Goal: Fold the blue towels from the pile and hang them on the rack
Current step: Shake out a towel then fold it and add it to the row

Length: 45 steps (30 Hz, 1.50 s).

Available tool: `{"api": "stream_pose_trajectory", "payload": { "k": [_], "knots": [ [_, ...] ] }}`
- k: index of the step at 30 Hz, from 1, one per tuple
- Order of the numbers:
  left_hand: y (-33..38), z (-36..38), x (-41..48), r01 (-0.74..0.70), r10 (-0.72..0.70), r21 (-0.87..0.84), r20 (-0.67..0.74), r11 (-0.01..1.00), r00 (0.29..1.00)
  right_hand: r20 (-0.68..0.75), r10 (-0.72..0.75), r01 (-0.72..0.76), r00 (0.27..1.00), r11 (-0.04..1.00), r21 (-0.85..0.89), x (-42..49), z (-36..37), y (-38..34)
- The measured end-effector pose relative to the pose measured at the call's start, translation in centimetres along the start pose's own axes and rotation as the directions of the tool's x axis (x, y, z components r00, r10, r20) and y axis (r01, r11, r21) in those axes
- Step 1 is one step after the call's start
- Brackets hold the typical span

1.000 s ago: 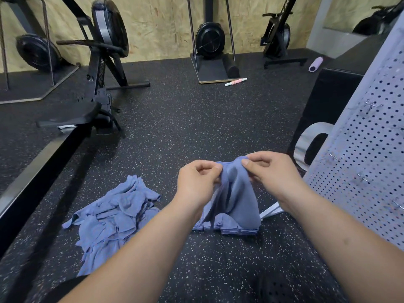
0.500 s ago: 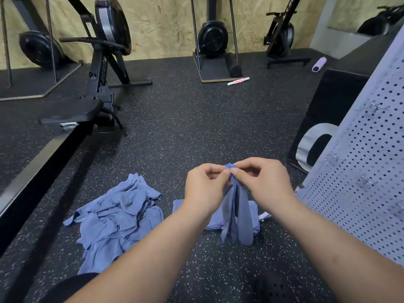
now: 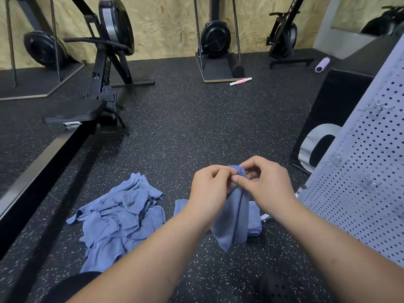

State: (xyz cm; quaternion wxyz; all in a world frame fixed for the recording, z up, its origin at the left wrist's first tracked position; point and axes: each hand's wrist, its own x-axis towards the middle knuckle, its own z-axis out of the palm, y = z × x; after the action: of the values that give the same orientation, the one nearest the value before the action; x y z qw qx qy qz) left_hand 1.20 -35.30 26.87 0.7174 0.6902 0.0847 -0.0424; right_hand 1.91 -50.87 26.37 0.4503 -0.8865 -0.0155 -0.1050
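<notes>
A blue towel (image 3: 234,215) hangs folded in front of me, held at its top edge. My left hand (image 3: 209,189) and my right hand (image 3: 265,182) both pinch that top edge, close together and touching. Behind the hanging towel lies a small flat stack of folded blue towels (image 3: 253,217) on the floor. A loose pile of crumpled blue towels (image 3: 118,219) lies to the left. The pegboard rack (image 3: 360,182), pale with metal hooks, leans at the right.
A rowing machine (image 3: 102,88) and its long black rail (image 3: 39,169) run along the left. A black box (image 3: 336,101) stands behind the rack. Other exercise machines, a pink roller stick (image 3: 240,81) and a purple roller (image 3: 321,64) sit by the far wall.
My hands have come together, bringing the two top corners of the towel to meet. The towel went from spread wide to hanging narrow and folded in half.
</notes>
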Motion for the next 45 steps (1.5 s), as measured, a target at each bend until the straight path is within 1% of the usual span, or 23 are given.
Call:
{"api": "stream_pose_trajectory", "payload": {
  "k": [2,4,8,11,13,15,17,18,20,22,25,28,30,32,35,36,37,39,40,41,42,43,45],
  "knots": [
    [-0.2,-0.6,0.8,-0.054,0.06,0.141,-0.04,0.988,0.997,0.001,0.016,-0.016,1.0,1.0,-0.003,0.7,-0.5,0.4],
    [-0.6,-1.6,1.8,-0.076,0.097,0.333,-0.049,0.94,0.994,-0.02,0.022,-0.021,1.0,0.999,0.036,1.4,-1.2,0.9],
    [-1.2,-3.2,2.9,-0.095,0.046,0.625,0.094,0.775,0.994,-0.029,0.013,-0.008,0.999,0.984,0.178,2.0,-2.6,1.5],
    [-1.7,-3.8,2.9,-0.157,0.01,0.742,0.199,0.652,0.98,-0.023,-0.011,0.015,1.0,0.983,0.185,2.2,-3.4,1.6],
    [-1.6,-4.0,2.9,-0.225,0.051,0.809,0.236,0.543,0.97,-0.041,-0.03,0.033,0.999,0.995,0.091,2.1,-3.9,1.9],
    [-0.8,-4.3,3.1,-0.279,0.21,0.901,0.218,0.331,0.953,-0.078,-0.066,0.054,0.995,0.989,-0.141,2.2,-4.4,2.6],
    [0.1,-4.5,3.6,-0.295,0.409,0.948,0.224,0.118,0.885,-0.065,-0.062,0.037,0.996,0.94,-0.338,2.0,-4.5,3.1],
    [0.6,-4.6,3.8,-0.297,0.472,0.953,0.239,0.053,0.849,-0.049,-0.047,0.024,0.998,0.918,-0.396,2.0,-4.4,3.3],
    [1.0,-4.5,4.0,-0.305,0.525,0.952,0.27,-0.021,0.807,-0.03,-0.04,0.022,0.999,0.89,-0.455,1.9,-4.1,3.5],
    [1.0,-4.5,4.0,-0.328,0.525,0.944,0.289,-0.02,0.8,-0.032,-0.051,0.031,0.998,0.888,-0.458,2.1,-3.9,3.7],
    [1.1,-4.7,3.9,-0.353,0.486,0.927,0.253,0.125,0.837,-0.033,-0.04,0.022,0.999,0.902,-0.431,2.3,-4.0,3.8],
    [1.0,-5.4,4.2,-0.339,0.41,0.901,0.21,0.271,0.888,-0.004,-0.007,0.005,1.0,0.923,-0.386,2.4,-4.3,3.8],
    [1.0,-5.7,4.1,-0.322,0.374,0.882,0.186,0.344,0.909,0.027,-0.019,0.027,0.999,0.934,-0.357,2.4,-4.5,3.6],
    [1.3,-5.9,3.9,-0.317,0.384,0.869,0.164,0.379,0.908,0.052,-0.023,0.039,0.998,0.941,-0.337,2.4,-4.7,3.3],
    [1.7,-5.9,3.7,-0.34,0.435,0.873,0.169,0.351,0.884,0.085,-0.017,0.042,0.996,0.954,-0.298,2.3,-4.9,3.0],
    [1.8,-5.9,3.8,-0.341,0.444,0.884,0.177,0.32,0.878,0.093,-0.02,0.046,0.995,0.958,-0.283,2.3,-5.0,3.0],
    [1.8,-5.9,4.0,-0.334,0.455,0.907,0.192,0.256,0.869,0.103,-0.026,0.053,0.994,0.962,-0.269,2.3,-5.0,2.8],
    [1.4,-6.0,4.3,-0.297,0.5,0.953,0.229,0.058,0.835,0.132,-0.053,0.085,0.99,0.964,-0.252,2.2,-5.1,2.5],
    [1.0,-6.0,4.5,-0.255,0.533,0.967,0.221,-0.011,0.816,0.151,-0.073,0.108,0.986,0.964,-0.242,2.1,-5.0,2.3],
    [0.7,-5.9,4.5,-0.218,0.563,0.975,0.197,-0.03,0.802,0.168,-0.094,0.13,0.981,0.966,-0.223,1.9,-4.9,2.2],
    [0.4,-5.8,4.5,-0.21,0.597,0.977,0.18,-0.019,0.782,0.181,-0.113,0.148,0.977,0.97,-0.194,1.7,-4.7,2.0],
    [0.1,-5.7,4.6,-0.247,0.614,0.969,0.186,0.015,0.767,0.19,-0.13,0.162,0.973,0.973,-0.165,1.6,-4.5,1.8],
    [0.4,-5.4,4.1,-0.437,0.582,0.892,0.296,0.115,0.757,0.211,-0.169,0.195,0.963,0.975,-0.11,1.2,-3.9,1.4]
  ]
}}
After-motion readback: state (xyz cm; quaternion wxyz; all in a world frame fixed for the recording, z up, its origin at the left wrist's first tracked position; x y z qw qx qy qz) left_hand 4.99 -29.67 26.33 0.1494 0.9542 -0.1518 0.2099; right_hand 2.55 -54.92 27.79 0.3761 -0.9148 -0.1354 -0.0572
